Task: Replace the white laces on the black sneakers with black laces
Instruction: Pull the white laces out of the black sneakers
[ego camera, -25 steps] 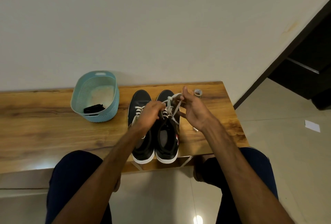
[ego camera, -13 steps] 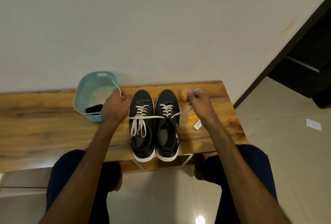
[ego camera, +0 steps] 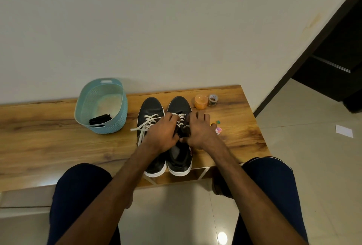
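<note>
Two hands, apart 0.5 s ago, now on right sneaker (ego camera: 179,105): knot out, unlacing next. Left hand (ego camera: 162,135) grip pinches white lace (ego camera: 182,116); right hand (ego camera: 198,133) grip: can't tell.

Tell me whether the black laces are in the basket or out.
In. The black laces lie bundled on the floor of the basket, by its near wall.

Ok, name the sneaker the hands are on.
Right sneaker, beside the orange jar: left hand and right hand meet over its laces; left sneaker trails a loose lace.
</note>
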Demonstrator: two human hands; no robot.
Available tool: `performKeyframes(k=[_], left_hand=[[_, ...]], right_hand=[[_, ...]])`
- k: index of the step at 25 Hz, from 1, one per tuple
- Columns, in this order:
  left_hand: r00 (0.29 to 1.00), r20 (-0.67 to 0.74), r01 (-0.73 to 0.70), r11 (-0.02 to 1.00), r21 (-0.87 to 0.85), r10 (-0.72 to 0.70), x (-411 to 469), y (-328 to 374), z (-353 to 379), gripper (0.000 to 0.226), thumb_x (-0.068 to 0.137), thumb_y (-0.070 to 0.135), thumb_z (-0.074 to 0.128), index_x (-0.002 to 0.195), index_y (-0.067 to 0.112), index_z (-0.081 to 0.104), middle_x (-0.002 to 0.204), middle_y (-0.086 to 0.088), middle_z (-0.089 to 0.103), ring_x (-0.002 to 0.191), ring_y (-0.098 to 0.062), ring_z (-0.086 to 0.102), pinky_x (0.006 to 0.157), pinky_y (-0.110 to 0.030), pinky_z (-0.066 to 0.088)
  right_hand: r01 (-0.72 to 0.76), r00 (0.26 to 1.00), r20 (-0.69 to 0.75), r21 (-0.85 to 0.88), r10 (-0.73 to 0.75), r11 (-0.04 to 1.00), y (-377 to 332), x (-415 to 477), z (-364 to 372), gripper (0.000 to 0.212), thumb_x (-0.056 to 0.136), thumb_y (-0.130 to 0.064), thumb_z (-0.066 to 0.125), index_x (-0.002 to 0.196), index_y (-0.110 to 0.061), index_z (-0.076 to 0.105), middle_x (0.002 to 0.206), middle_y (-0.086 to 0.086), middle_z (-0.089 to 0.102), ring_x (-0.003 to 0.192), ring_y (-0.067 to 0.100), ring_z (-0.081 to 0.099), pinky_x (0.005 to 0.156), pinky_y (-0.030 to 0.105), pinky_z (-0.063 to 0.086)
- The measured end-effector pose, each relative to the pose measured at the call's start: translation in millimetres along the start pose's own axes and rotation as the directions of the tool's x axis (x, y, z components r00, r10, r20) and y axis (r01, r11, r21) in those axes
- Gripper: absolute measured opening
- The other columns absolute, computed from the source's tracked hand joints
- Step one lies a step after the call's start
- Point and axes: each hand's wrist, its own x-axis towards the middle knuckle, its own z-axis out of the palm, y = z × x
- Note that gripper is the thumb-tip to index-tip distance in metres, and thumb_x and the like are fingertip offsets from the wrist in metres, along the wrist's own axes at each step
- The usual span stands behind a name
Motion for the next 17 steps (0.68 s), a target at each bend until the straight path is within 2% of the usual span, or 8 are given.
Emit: performKeyframes(k=[5,8,9,11,13,14,15,17], left_hand=[[0.981,-0.194,0.037,0.999,0.039,-0.028,5.7,11.6,10.7,0.023,0.094,0.027,0.055,0.111,0.012,0.052,0.106,-0.006,0.056,0.08,-0.025,0.06,0.06,-0.032,0.041],[0.951,-0.282,0.07,0.979,-0.192,-0.124,8.2,10.7,9.7,0.008,0.095,0.019,0.053,0.093,0.012,0.051,0.081,-0.004,0.058,0.066,-0.022,0.055,0.057,-0.032,0.036],[0.934,-0.281,0.129,0.941,-0.312,-0.221,10.2,8.5,8.1,0.007,0.096,0.016,0.052,0.091,0.012,0.05,0.075,-0.004,0.058,0.062,-0.021,0.055,0.055,-0.034,0.039],[0.898,-0.14,0.269,0.774,-0.573,-0.417,12.8,3.1,3.9,0.005,0.099,0.014,0.049,0.097,0.011,0.051,0.081,-0.007,0.063,0.066,-0.023,0.064,0.056,-0.042,0.055],[0.896,-0.008,0.311,0.64,-0.702,-0.445,11.7,-0.8,1.5,0.008,0.101,0.013,0.047,0.107,0.012,0.053,0.099,-0.008,0.065,0.083,-0.024,0.067,0.069,-0.048,0.061],[0.925,-0.001,0.275,0.671,-0.689,-0.38,10.2,-2.6,0.0,0.013,0.101,0.01,0.046,0.11,0.014,0.054,0.106,-0.004,0.064,0.088,-0.021,0.065,0.075,-0.047,0.06],[0.961,-0.027,0.204,0.766,-0.61,-0.277,8.0,-3.7,-1.7,0.019,0.098,0.007,0.048,0.112,0.016,0.056,0.11,0.0,0.061,0.09,-0.015,0.062,0.078,-0.042,0.058],[0.995,-0.078,0.04,0.956,-0.29,-0.066,3.8,-5.3,-4.0,0.023,0.092,0.015,0.057,0.114,0.023,0.058,0.112,0.007,0.056,0.09,-0.009,0.055,0.071,-0.029,0.048]], right_hand=[[-0.018,0.991,-0.134,-0.04,0.012,0.999,6.0,-0.9,7.0,0.082,0.073,-0.04,0.079,0.136,-0.015,0.034,0.145,0.012,0.025,0.136,0.032,0.021,0.111,0.062,0.026],[-0.043,0.991,-0.128,-0.075,0.033,0.996,9.3,-2.8,9.0,0.073,0.077,-0.043,0.076,0.133,-0.015,0.04,0.142,0.013,0.03,0.134,0.033,0.025,0.11,0.064,0.025],[-0.053,0.995,-0.088,-0.085,0.045,0.995,9.8,-2.1,8.3,0.066,0.079,-0.045,0.075,0.131,-0.016,0.045,0.141,0.012,0.034,0.133,0.033,0.028,0.111,0.064,0.024],[-0.067,0.997,0.018,-0.092,0.069,0.993,9.8,-0.1,7.0,0.051,0.084,-0.048,0.07,0.122,-0.018,0.056,0.134,0.01,0.046,0.131,0.031,0.036,0.109,0.064,0.022],[-0.063,0.996,0.058,-0.057,0.066,0.996,9.2,1.3,7.5,0.039,0.087,-0.047,0.068,0.113,-0.018,0.061,0.12,0.008,0.06,0.123,0.03,0.049,0.108,0.062,0.023],[-0.064,0.997,0.051,-0.032,0.066,0.997,8.9,1.8,7.9,0.035,0.088,-0.047,0.067,0.109,-0.019,0.061,0.114,0.006,0.063,0.118,0.029,0.053,0.108,0.063,0.022],[-0.072,0.997,0.041,-0.01,0.072,0.997,8.6,2.5,8.1,0.033,0.088,-0.047,0.068,0.105,-0.019,0.061,0.109,0.005,0.065,0.114,0.028,0.056,0.108,0.064,0.022],[-0.087,0.996,0.033,0.019,0.087,0.996,8.0,3.6,7.9,0.032,0.086,-0.047,0.069,0.102,-0.02,0.061,0.105,0.003,0.065,0.109,0.027,0.059,0.11,0.065,0.021]])
